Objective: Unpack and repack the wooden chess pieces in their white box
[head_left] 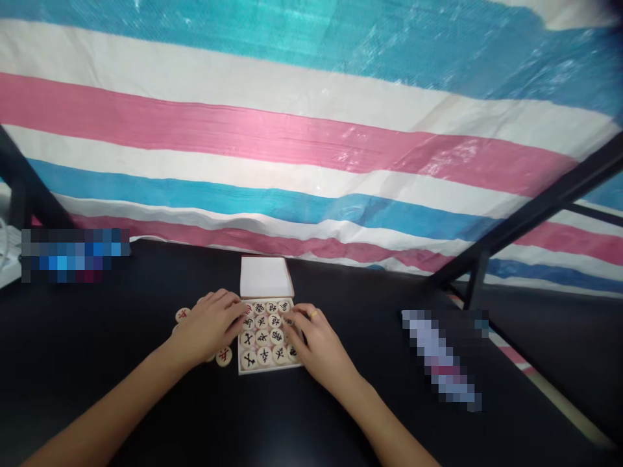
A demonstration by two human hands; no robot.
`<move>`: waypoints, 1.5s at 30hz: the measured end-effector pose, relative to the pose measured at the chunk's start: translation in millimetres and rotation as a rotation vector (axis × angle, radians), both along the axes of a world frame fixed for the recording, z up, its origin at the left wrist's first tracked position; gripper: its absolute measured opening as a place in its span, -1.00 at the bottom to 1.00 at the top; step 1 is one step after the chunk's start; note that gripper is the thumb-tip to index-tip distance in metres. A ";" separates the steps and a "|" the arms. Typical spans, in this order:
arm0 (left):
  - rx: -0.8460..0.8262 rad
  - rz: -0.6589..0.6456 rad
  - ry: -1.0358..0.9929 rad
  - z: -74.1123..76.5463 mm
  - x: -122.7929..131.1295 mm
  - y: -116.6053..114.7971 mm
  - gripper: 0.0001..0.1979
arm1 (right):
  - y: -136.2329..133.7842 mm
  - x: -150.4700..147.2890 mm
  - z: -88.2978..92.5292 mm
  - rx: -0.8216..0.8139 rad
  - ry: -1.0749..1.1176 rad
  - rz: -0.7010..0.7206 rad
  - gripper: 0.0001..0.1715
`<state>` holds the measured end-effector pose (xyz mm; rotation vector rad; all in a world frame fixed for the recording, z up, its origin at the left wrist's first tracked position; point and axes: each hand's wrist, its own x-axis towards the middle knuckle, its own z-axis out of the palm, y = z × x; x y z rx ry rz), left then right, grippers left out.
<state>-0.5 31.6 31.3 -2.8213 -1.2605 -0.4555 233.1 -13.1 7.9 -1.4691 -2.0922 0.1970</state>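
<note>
An open white box (pixel 269 372) stands on the black table, filled with rows of round xiangqi pieces (pixel 263 337), most marked in black. My left hand (pixel 207 327) reaches over the box's left edge. Its curled fingers are on a red-marked xiangqi piece (pixel 248 309) at the far left corner; the grip is partly hidden. Loose red-marked pieces (pixel 224 356) lie beneath and around that hand, some covered by it. My right hand (pixel 318 344), with a ring on one finger, rests at the right edge. Its fingers are apart, their tips touching pieces in the right column.
Right behind the box lies its lid (pixel 265 277), white inside. A blurred-out item (pixel 440 360) is on the table (pixel 360 305) to the right, another (pixel 75 255) at the far left. Striped plastic sheeting (pixel 292 143) hangs behind, between dark frame bars (pixel 530 211).
</note>
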 end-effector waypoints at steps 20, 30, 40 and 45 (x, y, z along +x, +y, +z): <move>-0.223 0.180 0.024 5.3 -41.1 21.2 -0.62 | 1.9 5.1 3.9 -0.123 0.109 -0.001 -0.78; -0.230 0.246 0.027 7.7 -35.1 21.2 -0.67 | 1.3 5.4 6.4 -0.147 0.090 0.032 -0.78; -0.184 0.174 -0.158 14.0 -27.2 8.3 -0.63 | 1.3 5.7 7.7 -0.076 -0.005 0.046 -0.73; -0.197 -0.087 -0.236 15.1 -8.3 -18.8 -0.65 | -6.8 -4.1 14.4 0.036 0.161 0.105 -0.75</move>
